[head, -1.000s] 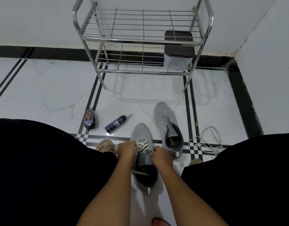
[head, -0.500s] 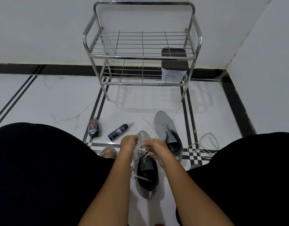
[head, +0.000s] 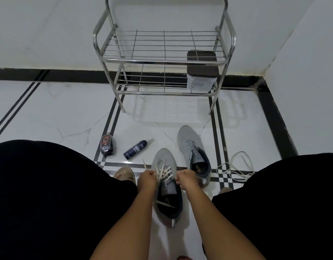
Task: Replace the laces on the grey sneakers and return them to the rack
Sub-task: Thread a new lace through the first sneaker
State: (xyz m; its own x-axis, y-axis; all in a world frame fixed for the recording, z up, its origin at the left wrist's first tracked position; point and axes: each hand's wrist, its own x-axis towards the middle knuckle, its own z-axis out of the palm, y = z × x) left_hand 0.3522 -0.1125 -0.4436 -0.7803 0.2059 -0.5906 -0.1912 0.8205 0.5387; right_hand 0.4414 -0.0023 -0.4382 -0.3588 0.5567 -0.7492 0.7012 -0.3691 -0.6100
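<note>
A grey sneaker (head: 164, 158) with a dark lining stands on the white floor between my knees, threaded with a white lace (head: 163, 170). My left hand (head: 147, 178) grips the lace at the shoe's left side and my right hand (head: 186, 178) grips it at the right side. A loop of lace lies over the toe and one end rests inside the shoe. The second grey sneaker (head: 192, 147) stands just right of it, with no lace in it. The metal shoe rack (head: 162, 61) stands against the far wall.
A loose white lace (head: 235, 168) lies on the floor at the right. A dark polish bottle (head: 107, 145) and a blue spray can (head: 135, 149) lie left of the shoes. A dark-lidded container (head: 201, 72) sits on the rack's lower shelf. My black-clad knees flank the shoe.
My hands moved apart from the middle of the shoe to its two sides, drawing the lace outward. The view tilted up a little, showing more of the rack.
</note>
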